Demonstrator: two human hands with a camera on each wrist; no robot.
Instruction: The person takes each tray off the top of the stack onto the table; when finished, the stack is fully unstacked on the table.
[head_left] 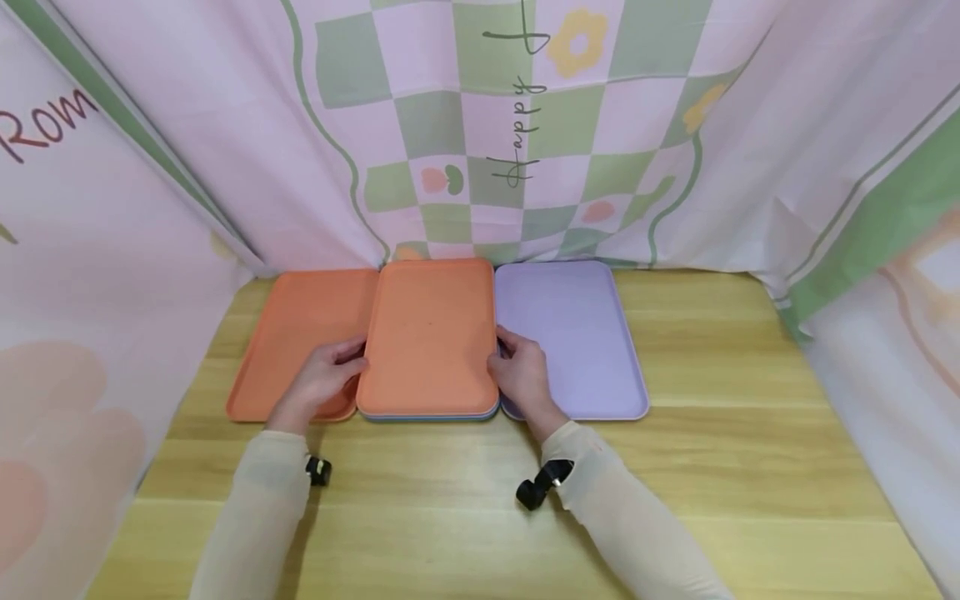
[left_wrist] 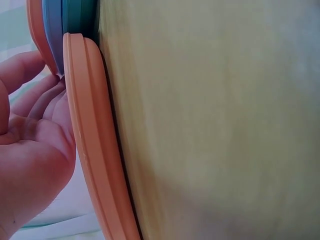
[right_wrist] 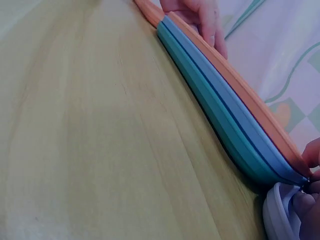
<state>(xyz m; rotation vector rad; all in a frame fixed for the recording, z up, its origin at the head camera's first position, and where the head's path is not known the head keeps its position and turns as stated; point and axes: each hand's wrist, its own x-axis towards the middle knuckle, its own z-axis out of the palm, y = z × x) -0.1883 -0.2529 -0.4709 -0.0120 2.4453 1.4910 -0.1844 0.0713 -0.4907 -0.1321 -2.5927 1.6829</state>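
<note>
Nearest the viewer, the wood-grain tabletop is running under two beige sleeves, with a black wrist camera sitting near each cuff. Past those, left hand and right hand are gripping the upper orange tray by opposite long edges, top of the middle stack, probably so it's staying level. Thumbs are meeting its rim, fingers tucking in at the edge; can't tell if they're also catching the blue tray right below. Teal tray is sitting lowest, seemingly bearing the pile; edges are roughly lining up, which should be helping stability. Single orange tray is lying just left of the stack, lavender tray just right, both lower, likely leaving the stack's upper rim reachable. Behind, a checked curtain is hanging, apparently screening the back.
</note>
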